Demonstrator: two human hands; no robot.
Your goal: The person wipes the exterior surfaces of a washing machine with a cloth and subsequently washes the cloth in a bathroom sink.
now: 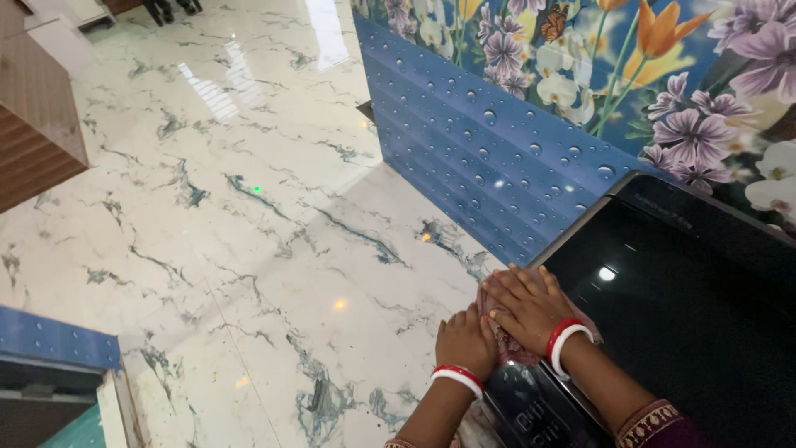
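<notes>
A dark glossy appliance top (pixel 688 299) fills the lower right. On its near left corner lies a pinkish cloth (pixel 506 347). My right hand (pixel 524 303) presses flat on the cloth with fingers spread. My left hand (pixel 466 338) sits just left of it, at the appliance's edge, fingers curled against the cloth. Both wrists wear red and white bangles.
A white marble floor (pixel 249 216) with dark veins spreads to the left. A blue wall panel with water drops and flowers (pixel 497 141) runs behind the appliance. A wooden cabinet (pixel 33 124) stands at the upper left, a blue-edged ledge (pixel 58 340) at the lower left.
</notes>
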